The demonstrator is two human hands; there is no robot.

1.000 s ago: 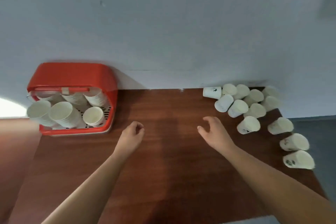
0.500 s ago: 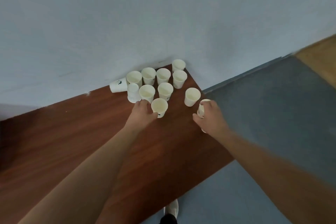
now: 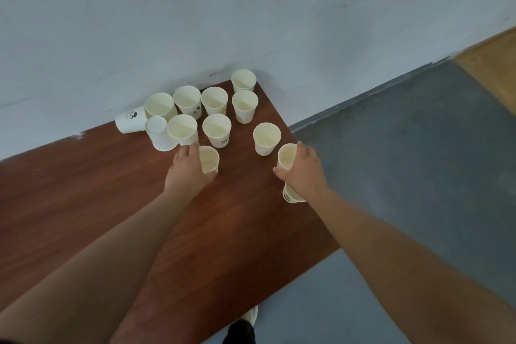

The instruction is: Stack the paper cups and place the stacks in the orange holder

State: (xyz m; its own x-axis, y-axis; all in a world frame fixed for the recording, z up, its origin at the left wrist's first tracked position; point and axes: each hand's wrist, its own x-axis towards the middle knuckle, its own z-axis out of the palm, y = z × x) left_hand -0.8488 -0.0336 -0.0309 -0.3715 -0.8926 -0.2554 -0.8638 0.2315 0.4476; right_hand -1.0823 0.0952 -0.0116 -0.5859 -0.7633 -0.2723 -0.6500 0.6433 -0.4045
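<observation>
Pale wall (image 3: 195, 22) fills the top half, and jammed against it is the brown wooden table (image 3: 83, 204), its left and near sides cut off by the frame, with grey floor (image 3: 405, 148) dropping away on the right. Two bare forearms come in from the bottom corners, elbows out of shot. The paper cups (image 3: 217, 130) crowd the table's far right corner. Eight stand loose and upright, mouths open, most touching or just beside a neighbour. A tipped cup (image 3: 130, 121) lies on its side against the wall, and an upturned cup (image 3: 159, 134), base up, leans just beside it. Now the hands! Left hand (image 3: 188, 167) is wrapped round the near cup (image 3: 208, 160), upright at the front of the group, fingers curled about its left side and tips hidden behind it. Right hand (image 3: 303, 170) grips the edge cup (image 3: 287, 156) by the table's right edge, thumb on the near wall, fingers curled over the far side. Under that wrist pokes a lower cup (image 3: 291, 196), mostly covered, and I can't tell whether it sits on the table or hangs from the grip. Small dark prints show on the tipped cup, the lower cup and a few upright ones, all too small to read. Bottom edge: a white shoe tip (image 3: 251, 315), barely in shot.
</observation>
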